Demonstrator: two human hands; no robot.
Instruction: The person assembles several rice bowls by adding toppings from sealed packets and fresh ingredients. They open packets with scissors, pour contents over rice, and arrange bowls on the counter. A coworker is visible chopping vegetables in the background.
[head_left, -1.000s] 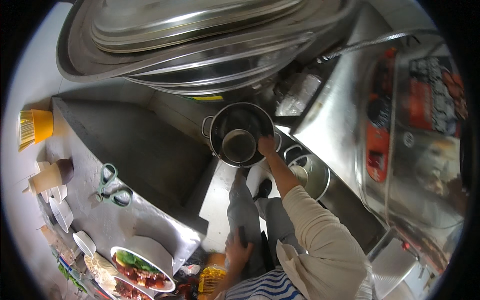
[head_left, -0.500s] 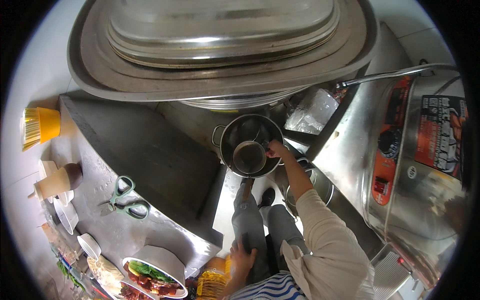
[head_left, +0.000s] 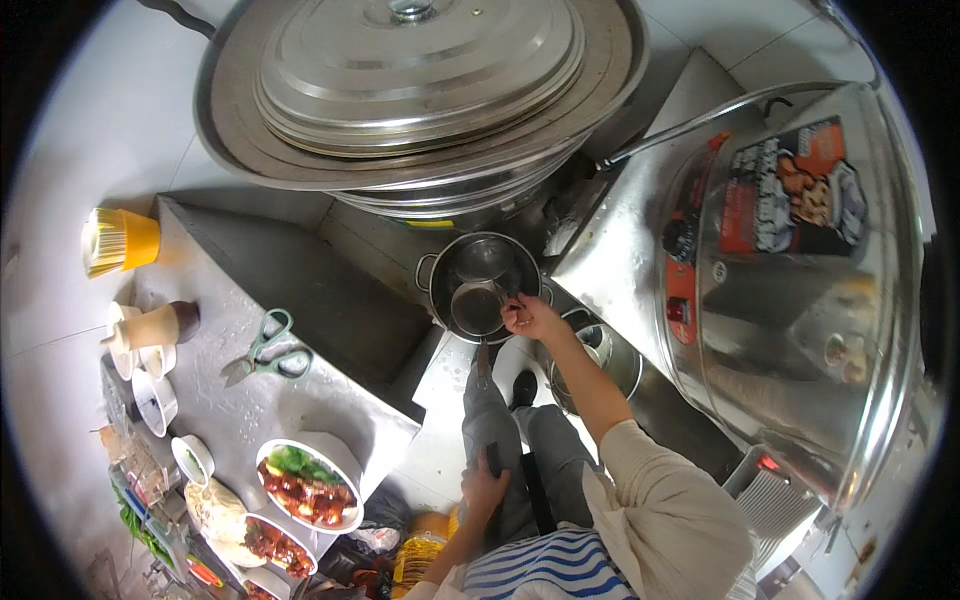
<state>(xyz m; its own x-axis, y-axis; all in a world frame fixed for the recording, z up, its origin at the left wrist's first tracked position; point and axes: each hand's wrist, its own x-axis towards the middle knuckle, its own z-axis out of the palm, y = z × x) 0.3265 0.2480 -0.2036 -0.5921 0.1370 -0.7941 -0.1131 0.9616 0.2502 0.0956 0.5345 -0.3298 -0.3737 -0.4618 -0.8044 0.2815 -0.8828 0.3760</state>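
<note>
A steel pot [head_left: 445, 290] with two side handles stands on the floor below a huge lidded steel pan [head_left: 420, 90]. Inside it lies a small metal ladle bowl [head_left: 475, 308]. My right hand [head_left: 530, 318] reaches over the pot's right rim, its fingers pinched at the edge of the ladle bowl. A thin dark handle [head_left: 484, 368] runs from the ladle down along my grey trouser leg. My left hand [head_left: 484, 490] is closed around its lower end, on my thigh.
A grey counter [head_left: 300, 290] on the left holds green scissors [head_left: 268, 345], cups, small bowls and plates of food [head_left: 305, 488]. A large steel drum [head_left: 790, 300] stands on the right, with another steel pot [head_left: 610, 360] on the floor beside it. A yellow brush [head_left: 120, 240] sits at the far left.
My head has tilted, so the pot and counter sit lower in view. My right hand has shifted from the pot's right rim onto the ladle bowl. My left hand stays on my thigh.
</note>
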